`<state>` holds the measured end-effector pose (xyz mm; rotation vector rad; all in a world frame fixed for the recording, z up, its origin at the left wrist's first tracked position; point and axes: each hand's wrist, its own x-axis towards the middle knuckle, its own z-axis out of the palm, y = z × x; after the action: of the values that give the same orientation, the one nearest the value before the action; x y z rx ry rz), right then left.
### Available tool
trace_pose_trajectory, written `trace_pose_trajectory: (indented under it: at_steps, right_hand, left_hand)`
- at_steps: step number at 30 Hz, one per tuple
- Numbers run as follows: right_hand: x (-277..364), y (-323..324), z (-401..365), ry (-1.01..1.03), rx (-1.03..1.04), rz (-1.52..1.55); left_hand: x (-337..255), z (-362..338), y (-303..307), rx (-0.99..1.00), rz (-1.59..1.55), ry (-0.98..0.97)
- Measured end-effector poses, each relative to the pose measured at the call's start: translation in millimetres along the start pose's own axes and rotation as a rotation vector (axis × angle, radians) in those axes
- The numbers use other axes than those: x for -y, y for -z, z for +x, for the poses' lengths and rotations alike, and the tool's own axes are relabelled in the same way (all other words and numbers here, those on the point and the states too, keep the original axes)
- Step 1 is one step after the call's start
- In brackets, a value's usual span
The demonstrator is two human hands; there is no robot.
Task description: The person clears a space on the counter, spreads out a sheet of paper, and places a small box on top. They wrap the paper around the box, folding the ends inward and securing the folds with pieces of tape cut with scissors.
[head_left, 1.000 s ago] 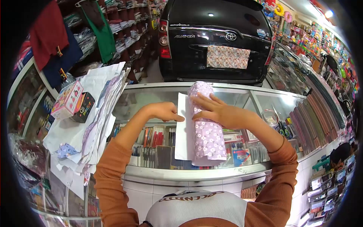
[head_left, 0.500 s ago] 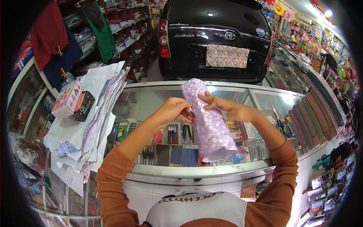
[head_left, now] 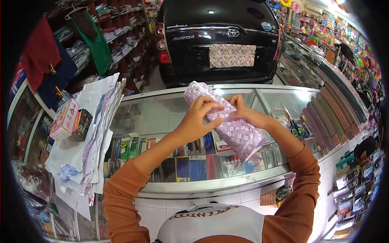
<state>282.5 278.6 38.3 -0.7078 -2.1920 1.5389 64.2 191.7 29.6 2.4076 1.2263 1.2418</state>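
Observation:
A purple package wrapped in white-flowered paper (head_left: 242,139) is held up at a slant over the glass display counter (head_left: 154,188). My left hand (head_left: 199,117) is closed on its left side, fingers across the front face and thumb lower down. On the opposite edge, my right hand (head_left: 248,113) grips with the thumb pressed on the front, close to the left fingertips. Some right fingers are partly hidden behind the paper. A pale patch with dark marks shows near the upper left end, and the lower right end has a loose paper edge.
Left of the counter lies a stack of paper sheets (head_left: 77,154) with a pink box (head_left: 65,119) and a black box (head_left: 83,124) on it. Pens and stationery fill the glass case. Scissors (head_left: 298,131) and a row of folders (head_left: 330,121) are at right. A black car (head_left: 219,36) stands behind.
The package has turned so its flowered face shows more, and its lower end has swung right. My left hand has moved onto the front, while my right hand has shifted to the right edge.

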Motion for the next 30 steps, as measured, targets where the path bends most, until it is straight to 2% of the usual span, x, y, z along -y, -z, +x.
trace_pose_trajectory:
  at_steps: [1, 4, 5, 8, 12, 13, 16, 19, 21, 24, 26, 27, 28, 30]
  right_hand:
    - [1, -1, -3, -0.01, -0.007, 0.013]
    - [1, -19, -7, -0.146, 0.03, 0.315]
    - [2, -26, -6, -0.162, 0.038, 0.309]
    - [-6, -41, -3, -0.263, 0.026, 0.389]
    - [-37, -52, 6, 0.018, -0.014, -0.076]
    - [-41, -52, 5, 0.048, -0.009, -0.137]
    - [-39, -51, -1, -0.008, 0.106, -0.139]
    - [-18, -40, -7, -0.105, 0.225, -0.035]
    - [1, -22, -11, -0.089, 0.235, -0.077]
    - [26, 15, -42, 0.037, 0.13, -0.435]
    - [29, 45, -73, 0.034, 0.016, -0.636]
    - [34, 57, -91, -0.033, -0.035, -0.747]
    - [35, 69, -106, -0.098, -0.085, -0.859]
    - [17, 88, -129, -0.139, -0.165, -0.895]
  left_hand:
    - [7, 2, 0, 0.058, -0.002, 0.036]
    - [22, -2, -7, 0.055, 0.161, 0.097]
    - [26, -4, -5, 0.152, 0.197, 0.147]
    - [21, -1, 14, 0.258, 0.131, 0.153]
    - [17, -1, 32, 0.408, 0.231, 0.095]
    - [13, -3, 30, 0.387, 0.337, 0.061]
    - [-10, -4, 31, 0.407, 0.363, 0.002]
    - [-16, -1, 30, 0.448, 0.284, 0.015]
    - [-23, 1, 33, 0.446, 0.246, 0.036]
    - [-22, 1, 31, 0.394, 0.282, -0.007]
    - [-51, 11, 35, 0.376, 0.238, 0.165]
    - [-62, 15, 35, 0.365, 0.213, 0.251]
    - [-60, 16, 31, 0.309, 0.232, 0.22]
    - [-53, 16, 23, 0.202, 0.271, 0.161]
